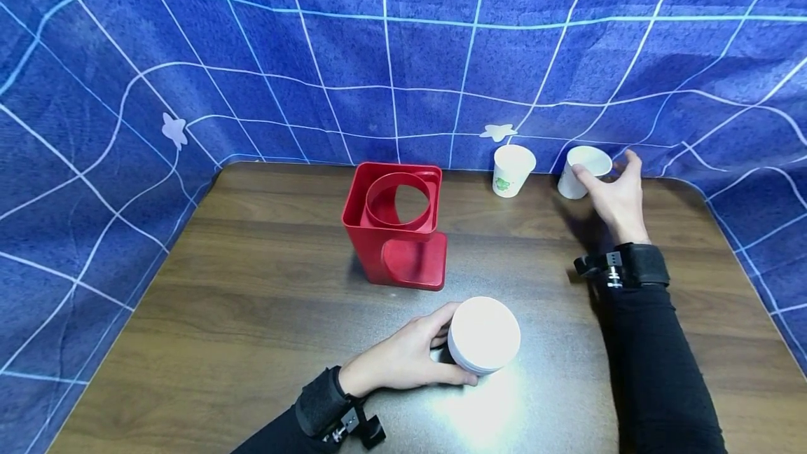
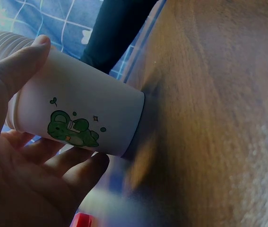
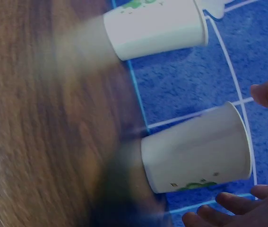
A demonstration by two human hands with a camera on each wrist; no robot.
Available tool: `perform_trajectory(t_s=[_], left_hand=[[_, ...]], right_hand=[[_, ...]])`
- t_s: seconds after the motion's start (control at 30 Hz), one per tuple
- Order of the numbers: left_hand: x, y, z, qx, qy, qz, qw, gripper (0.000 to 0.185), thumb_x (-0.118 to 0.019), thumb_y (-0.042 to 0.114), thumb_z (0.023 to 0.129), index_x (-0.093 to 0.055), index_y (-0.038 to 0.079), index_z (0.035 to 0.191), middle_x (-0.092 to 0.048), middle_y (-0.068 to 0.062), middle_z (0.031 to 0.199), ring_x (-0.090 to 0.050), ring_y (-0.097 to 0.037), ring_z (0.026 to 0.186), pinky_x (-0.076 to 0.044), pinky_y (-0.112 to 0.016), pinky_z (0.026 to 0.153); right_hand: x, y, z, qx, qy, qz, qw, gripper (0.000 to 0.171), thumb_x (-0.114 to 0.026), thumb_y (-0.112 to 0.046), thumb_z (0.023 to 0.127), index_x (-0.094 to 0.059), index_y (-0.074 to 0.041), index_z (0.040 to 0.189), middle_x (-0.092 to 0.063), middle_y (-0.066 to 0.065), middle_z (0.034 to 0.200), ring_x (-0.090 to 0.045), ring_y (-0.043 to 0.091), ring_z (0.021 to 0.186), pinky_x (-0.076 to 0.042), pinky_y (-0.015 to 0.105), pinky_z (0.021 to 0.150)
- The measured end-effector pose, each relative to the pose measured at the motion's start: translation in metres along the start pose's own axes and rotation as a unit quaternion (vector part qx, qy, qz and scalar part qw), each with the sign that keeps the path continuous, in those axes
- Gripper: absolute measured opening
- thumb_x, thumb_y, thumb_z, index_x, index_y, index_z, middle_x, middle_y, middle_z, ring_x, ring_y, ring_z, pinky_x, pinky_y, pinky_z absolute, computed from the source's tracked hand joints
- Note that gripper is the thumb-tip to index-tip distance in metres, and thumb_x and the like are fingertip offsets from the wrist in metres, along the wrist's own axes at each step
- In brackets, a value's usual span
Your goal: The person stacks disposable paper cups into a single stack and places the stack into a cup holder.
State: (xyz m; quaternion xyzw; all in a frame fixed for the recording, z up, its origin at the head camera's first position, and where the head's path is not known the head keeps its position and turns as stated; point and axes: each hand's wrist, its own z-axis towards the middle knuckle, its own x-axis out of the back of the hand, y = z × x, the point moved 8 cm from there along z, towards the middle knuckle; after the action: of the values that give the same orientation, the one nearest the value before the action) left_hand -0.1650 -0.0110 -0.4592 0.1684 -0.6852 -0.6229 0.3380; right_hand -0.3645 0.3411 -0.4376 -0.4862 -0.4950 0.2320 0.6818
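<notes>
My left hand (image 1: 455, 347) grips a stack of white paper cups (image 1: 484, 335) standing on the near middle of the wooden table (image 1: 252, 286). The left wrist view shows the thumb (image 2: 15, 66) on top and the fingers (image 2: 72, 172) under the outer cup (image 2: 84, 113), which bears a green print. At the far right, my right hand (image 1: 603, 165) is spread around a single white cup (image 1: 583, 172). Its thumb is at the cup's near side; its fingers (image 3: 214, 213) sit slightly off the wall of the cup (image 3: 197, 149). A red cup holder (image 1: 396, 226) stands at the table's centre.
A second single white cup (image 1: 512, 169), also green-printed, stands left of the right hand's cup, and this second cup (image 3: 155, 28) shows in the right wrist view too. Blue gridded cloth (image 1: 403, 54) rises behind the table and along both sides.
</notes>
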Motion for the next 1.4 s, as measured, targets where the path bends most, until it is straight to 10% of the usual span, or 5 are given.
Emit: perform_trajectory(t_s=[0.77, 1.4], left_hand=[[-0.002, 0.0, 0.001, 0.002, -0.003, -0.002, 1.0, 0.082, -0.089, 0.02, 0.082, -0.042, 0.026, 0.149, -0.057, 0.004, 0.145, -0.056, -0.007, 0.134, -0.045, -0.024, 0.113], [0.0, 0.0, 0.001, 0.0, -0.001, -0.003, 1.0, 0.082, -0.089, 0.019, 0.082, -0.042, 0.025, 0.15, -0.057, 0.003, 0.146, -0.056, -0.008, 0.133, -0.045, -0.024, 0.113]], right_hand=[[-0.009, -0.005, 0.004, 0.036, 0.011, -0.075, 0.996, 0.092, -0.073, -0.052, 0.088, -0.034, -0.003, 0.155, -0.05, 0.023, 0.15, -0.048, 0.038, 0.134, -0.039, 0.048, 0.114], [-0.012, -0.035, -0.03, 0.131, -0.101, -0.135, 0.977, 0.085, -0.075, -0.053, 0.089, -0.043, -0.001, 0.148, -0.055, 0.027, 0.14, -0.053, 0.04, 0.123, -0.041, 0.052, 0.099]])
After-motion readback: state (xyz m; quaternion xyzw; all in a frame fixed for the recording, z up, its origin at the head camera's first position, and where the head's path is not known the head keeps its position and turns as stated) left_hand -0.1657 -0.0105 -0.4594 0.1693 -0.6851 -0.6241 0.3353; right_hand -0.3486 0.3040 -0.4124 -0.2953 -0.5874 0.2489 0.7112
